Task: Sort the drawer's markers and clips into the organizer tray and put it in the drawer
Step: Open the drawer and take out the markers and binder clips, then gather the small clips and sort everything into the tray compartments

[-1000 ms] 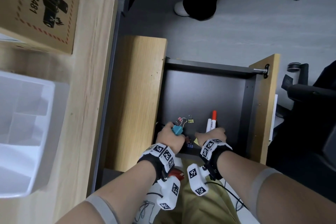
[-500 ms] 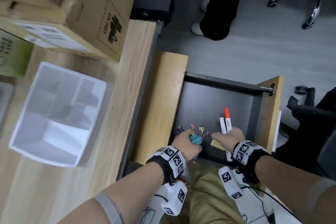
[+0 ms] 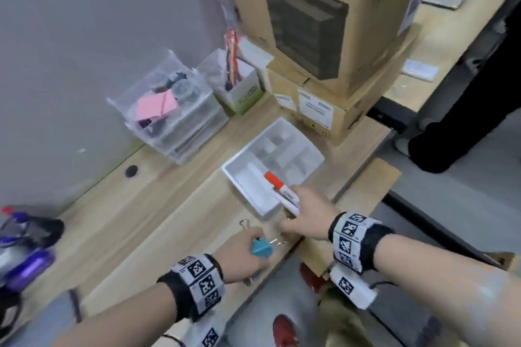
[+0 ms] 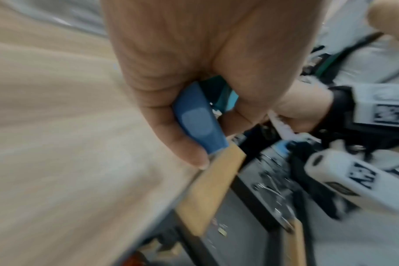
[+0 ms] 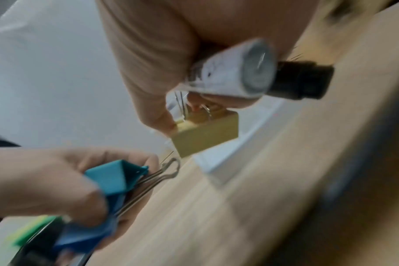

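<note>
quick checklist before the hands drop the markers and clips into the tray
1. Right hand grips the markers: ok.
2. Yellow clip pinched under the markers by the same hand: ok.
3. Left hand holds the teal clip: ok; a blue item is held with it, kind cannot tell.
4. Organizer tray sits flat on the desk, compartments facing up: ok.
5. Marker tips over the tray's long compartment: ok.
6. Left hand over the tray: not ok, it is short of the tray, above the desk.
</note>
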Demonstrator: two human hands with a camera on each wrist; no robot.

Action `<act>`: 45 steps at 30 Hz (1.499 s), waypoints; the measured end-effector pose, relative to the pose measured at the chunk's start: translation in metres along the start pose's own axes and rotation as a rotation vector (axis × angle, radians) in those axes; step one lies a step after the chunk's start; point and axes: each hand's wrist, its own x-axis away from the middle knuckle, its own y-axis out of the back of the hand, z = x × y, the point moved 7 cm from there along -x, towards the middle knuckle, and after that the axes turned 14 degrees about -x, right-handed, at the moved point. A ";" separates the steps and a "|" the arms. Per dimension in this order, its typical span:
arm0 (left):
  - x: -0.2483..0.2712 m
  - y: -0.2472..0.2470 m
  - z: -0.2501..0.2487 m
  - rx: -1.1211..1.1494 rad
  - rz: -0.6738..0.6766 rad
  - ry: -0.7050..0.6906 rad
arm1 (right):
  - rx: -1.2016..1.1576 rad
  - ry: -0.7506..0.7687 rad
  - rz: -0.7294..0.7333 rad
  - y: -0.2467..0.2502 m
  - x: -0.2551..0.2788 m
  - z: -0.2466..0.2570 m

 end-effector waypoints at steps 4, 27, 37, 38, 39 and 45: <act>0.001 0.055 0.117 0.116 -0.301 0.302 | 0.310 0.018 0.202 -0.093 -0.042 0.035; -0.030 0.049 0.088 -0.791 -0.243 0.401 | 0.641 0.227 -0.032 -0.157 -0.069 0.043; -0.006 -0.048 -0.058 -1.078 0.310 -0.340 | 0.265 0.491 0.083 -0.066 0.054 -0.010; -0.009 -0.069 -0.074 -0.993 0.359 -0.381 | 0.236 0.434 0.060 -0.048 0.071 -0.043; -0.009 -0.087 -0.088 -0.926 0.388 -0.391 | 0.216 0.340 0.026 -0.034 0.084 -0.079; -0.106 -0.217 -0.109 -0.729 0.371 -0.257 | 0.015 -0.734 -0.308 0.034 0.138 -0.339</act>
